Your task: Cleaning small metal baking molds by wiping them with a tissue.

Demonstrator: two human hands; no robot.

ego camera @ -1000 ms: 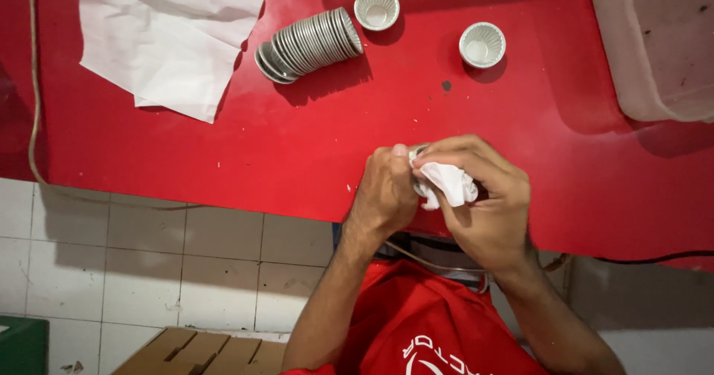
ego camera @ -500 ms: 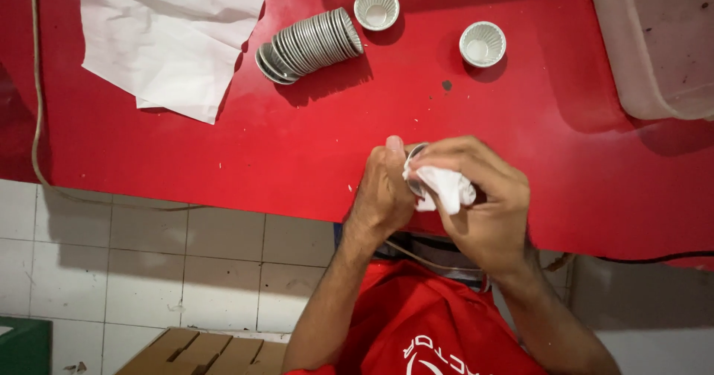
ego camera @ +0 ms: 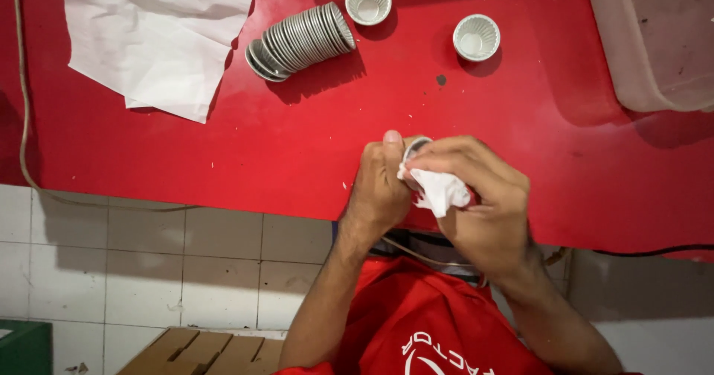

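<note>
left hand: clamped on small tin mould, steadying it
right hand: pinches white paper wad against mould
stack of moulds: beyond hands

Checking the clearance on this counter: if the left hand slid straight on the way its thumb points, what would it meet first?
Probably nothing close. The left hand, gripping a small fluted metal cup, points up the picture over bare red counter; the lying stack of cups and upright cup sit roughly in that line, though depth is unclear.

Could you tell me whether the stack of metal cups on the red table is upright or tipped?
Tipped: the stack lies sideways on the table.
</note>
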